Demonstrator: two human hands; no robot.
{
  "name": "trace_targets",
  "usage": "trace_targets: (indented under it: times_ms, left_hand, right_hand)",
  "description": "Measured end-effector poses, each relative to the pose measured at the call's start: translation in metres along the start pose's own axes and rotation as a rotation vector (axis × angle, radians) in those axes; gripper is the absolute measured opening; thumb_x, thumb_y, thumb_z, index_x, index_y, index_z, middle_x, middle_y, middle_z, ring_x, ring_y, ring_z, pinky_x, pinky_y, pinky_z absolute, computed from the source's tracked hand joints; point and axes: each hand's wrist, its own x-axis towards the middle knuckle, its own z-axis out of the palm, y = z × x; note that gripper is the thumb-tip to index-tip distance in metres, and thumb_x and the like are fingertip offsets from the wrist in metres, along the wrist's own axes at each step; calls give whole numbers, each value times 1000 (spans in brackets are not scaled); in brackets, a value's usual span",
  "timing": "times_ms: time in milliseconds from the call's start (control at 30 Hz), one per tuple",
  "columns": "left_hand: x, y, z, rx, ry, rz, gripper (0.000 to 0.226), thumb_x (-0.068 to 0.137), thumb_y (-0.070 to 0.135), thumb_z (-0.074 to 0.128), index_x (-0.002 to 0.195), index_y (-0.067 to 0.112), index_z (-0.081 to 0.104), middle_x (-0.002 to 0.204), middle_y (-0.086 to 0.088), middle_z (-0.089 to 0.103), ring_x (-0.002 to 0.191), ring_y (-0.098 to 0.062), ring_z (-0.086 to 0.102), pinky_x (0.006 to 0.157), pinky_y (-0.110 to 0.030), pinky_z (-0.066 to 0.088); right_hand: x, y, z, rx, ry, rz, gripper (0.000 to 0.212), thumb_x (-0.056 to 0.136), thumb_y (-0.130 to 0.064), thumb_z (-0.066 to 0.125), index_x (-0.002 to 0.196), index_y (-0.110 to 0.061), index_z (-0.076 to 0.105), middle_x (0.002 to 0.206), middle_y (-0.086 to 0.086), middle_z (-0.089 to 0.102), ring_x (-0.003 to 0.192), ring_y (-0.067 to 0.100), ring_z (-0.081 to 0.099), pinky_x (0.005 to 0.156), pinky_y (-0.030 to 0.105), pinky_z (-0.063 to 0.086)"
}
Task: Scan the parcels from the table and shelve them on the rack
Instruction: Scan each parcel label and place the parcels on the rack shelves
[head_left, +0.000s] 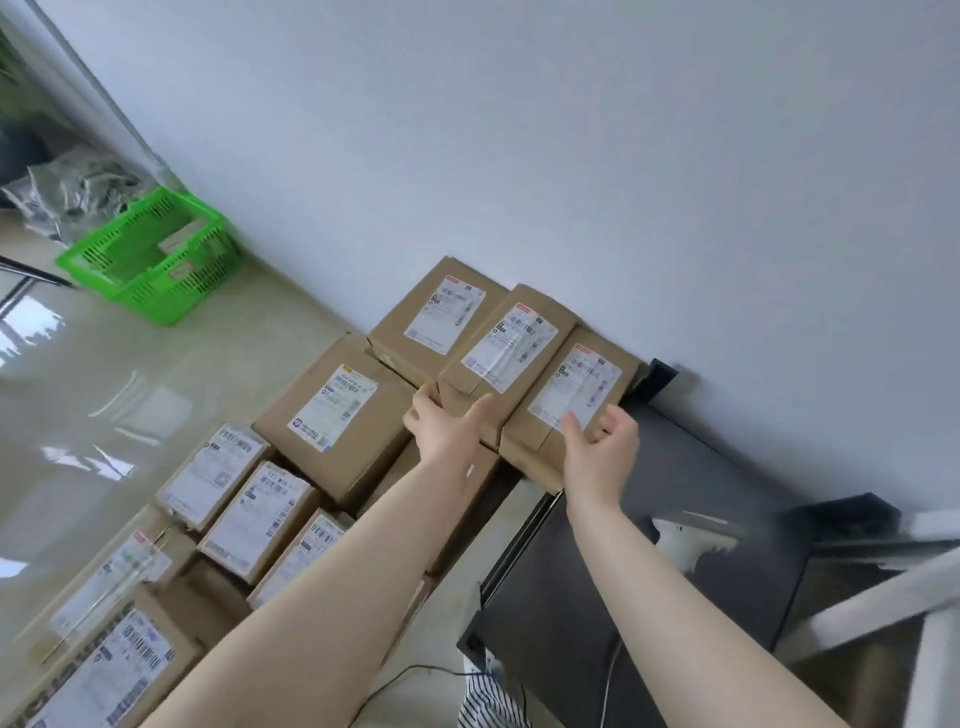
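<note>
parcels (511, 338) against wall (571, 156) | basket (150, 260) far left

The print on the white labels (574, 387) is too small to read. The left hand (445, 427) covers the near corner of the middle box (506, 351), so its grip cannot be seen well. The right hand (602, 447) hides the near end of the next box (566, 410). The boxes at the bottom left corner (104, 670) are blurry and cut off. The white rack (883, 597) at the right edge is blurry. Both arms hide boxes under them.
</note>
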Motion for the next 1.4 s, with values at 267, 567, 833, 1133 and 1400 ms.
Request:
trace_targets:
  times_ms: [267, 567, 833, 1133, 1400]
  left_hand:
    - [39, 15, 12, 95, 4, 34, 72, 92, 42, 72, 153, 24, 37, 158, -4, 28, 123, -21, 46, 94, -34, 38]
    - [27, -8, 33, -34, 66, -273, 108, 80, 49, 81, 160, 28, 11, 159, -6, 24, 120, -29, 53, 105, -49, 47]
    - [10, -36, 71, -271, -145, -404, 73, 88, 36, 78, 145, 14, 39, 125, -6, 62, 99, -24, 68, 92, -43, 59]
    - [11, -45, 73, -285, -180, -410, 67, 91, 28, 75, 145, 17, 36, 110, -7, 65, 90, -26, 73, 89, -45, 61]
    - [18, -70, 60, -253, -214, -340, 57, 95, 24, 71, 142, 15, 40, 115, -4, 64, 101, -25, 70, 82, -38, 60]
  right_hand:
    - [10, -28, 45, -1, -388, 147, 65, 95, -36, 65, 149, -9, 40, 131, 3, 54, 119, 18, 51, 95, 28, 37]
    - [18, -6, 21, -90, 37, 56, 50, 89, -28, 71, 134, -15, 55, 132, 6, 53, 123, 25, 51, 103, 46, 46]
    - [27, 46, 23, 17, -21, 246, 96, 52, -70, 59, 132, -17, 58, 123, 5, 61, 109, 27, 63, 98, 51, 52]
    - [21, 27, 10, -60, -39, 194, 69, 77, -41, 73, 137, -14, 51, 128, 9, 57, 117, 29, 56, 105, 48, 45]
    - [85, -37, 5, -557, -104, -449, 61, 93, -28, 68, 143, -2, 44, 145, 16, 44, 136, 32, 37, 109, 34, 32]
